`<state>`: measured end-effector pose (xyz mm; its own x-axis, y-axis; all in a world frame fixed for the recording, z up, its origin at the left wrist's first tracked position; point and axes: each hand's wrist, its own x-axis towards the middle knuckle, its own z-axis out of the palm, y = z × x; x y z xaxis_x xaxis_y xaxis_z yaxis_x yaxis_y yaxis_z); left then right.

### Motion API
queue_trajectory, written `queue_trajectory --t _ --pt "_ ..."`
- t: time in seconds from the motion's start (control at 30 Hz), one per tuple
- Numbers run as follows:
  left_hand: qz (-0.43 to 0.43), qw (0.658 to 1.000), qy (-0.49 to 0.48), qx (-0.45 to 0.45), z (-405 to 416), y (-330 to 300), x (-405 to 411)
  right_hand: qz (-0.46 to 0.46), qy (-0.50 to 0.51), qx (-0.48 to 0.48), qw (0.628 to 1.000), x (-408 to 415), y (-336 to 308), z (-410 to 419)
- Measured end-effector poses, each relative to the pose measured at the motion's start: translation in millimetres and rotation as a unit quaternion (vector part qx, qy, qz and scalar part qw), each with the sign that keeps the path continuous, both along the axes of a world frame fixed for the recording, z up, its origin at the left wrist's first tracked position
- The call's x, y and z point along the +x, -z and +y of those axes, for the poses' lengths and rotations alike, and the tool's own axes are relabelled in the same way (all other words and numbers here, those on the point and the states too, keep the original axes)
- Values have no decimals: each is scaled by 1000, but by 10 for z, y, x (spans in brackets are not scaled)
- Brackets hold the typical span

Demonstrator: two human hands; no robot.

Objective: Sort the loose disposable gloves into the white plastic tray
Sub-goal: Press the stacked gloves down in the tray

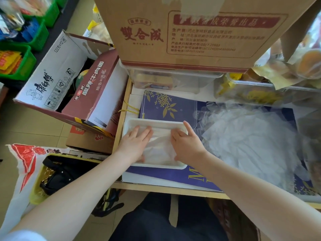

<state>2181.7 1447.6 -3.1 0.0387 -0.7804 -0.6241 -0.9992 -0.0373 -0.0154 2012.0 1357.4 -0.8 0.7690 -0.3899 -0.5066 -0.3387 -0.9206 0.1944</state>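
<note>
1. Here, in the head view, both bare forearms reach forward from the near edge and converge on the tray (157,121), which lies at the left end of the table (119,134) on a blue paper bag (166,106).
2. The left hand (134,141) lies palm down over the tray's left half, its fingers straight, slightly apart and pointing far, pressing flat on the gloves (160,150) in the tray.
3. The right hand (186,141) lies palm down over the tray's right half; its index finger stretches along the tray's far right corner, while the other fingers bend a little and press on the same gloves. Neither hand's fingers are curled round anything.
4. The gloves in the tray form a crumpled whitish stack between and under the two hands.
5. A loose pile (248,141) of clear gloves lies on the table right of the tray, just beside the right wrist.
6. A large brown carton (182,32) stands on clear tubs (173,80) at the far side.
7. Left of the table, an open noodle box (57,79) sits on the floor, with green crates (26,61) further left.
</note>
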Motion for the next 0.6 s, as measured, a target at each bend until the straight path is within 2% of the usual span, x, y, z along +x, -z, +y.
queue_trajectory --t 0.1,0.17,0.23,0.27,0.33,0.43,0.47,0.53,0.6 --pt "-3 1000 5 17 -28 -67 -17 -157 45 106 981 -204 -91 -83" --pt "-4 1000 14 14 -65 -154 -23 -286 144 100 942 -510 -117 -135" --pt "2 999 24 -27 -115 -274 -78 -341 266 76 898 -912 -90 -205" --pt "18 997 23 -68 -153 -338 -130 -329 315 68 888 -1113 -60 -245" --pt "72 984 5 -164 -245 -454 -285 -241 397 61 883 -1479 8 -329" --pt "141 950 37 -276 -434 -544 -569 -147 451 46 879 -1854 102 -383" --pt "165 939 46 -297 -490 -535 -652 -142 462 48 874 -1934 149 -390" --pt "213 934 39 -282 -608 -524 -840 -143 478 71 864 -2048 224 -402" --pt "235 926 35 -294 -712 -500 -1028 -162 462 75 868 -2134 287 -418"
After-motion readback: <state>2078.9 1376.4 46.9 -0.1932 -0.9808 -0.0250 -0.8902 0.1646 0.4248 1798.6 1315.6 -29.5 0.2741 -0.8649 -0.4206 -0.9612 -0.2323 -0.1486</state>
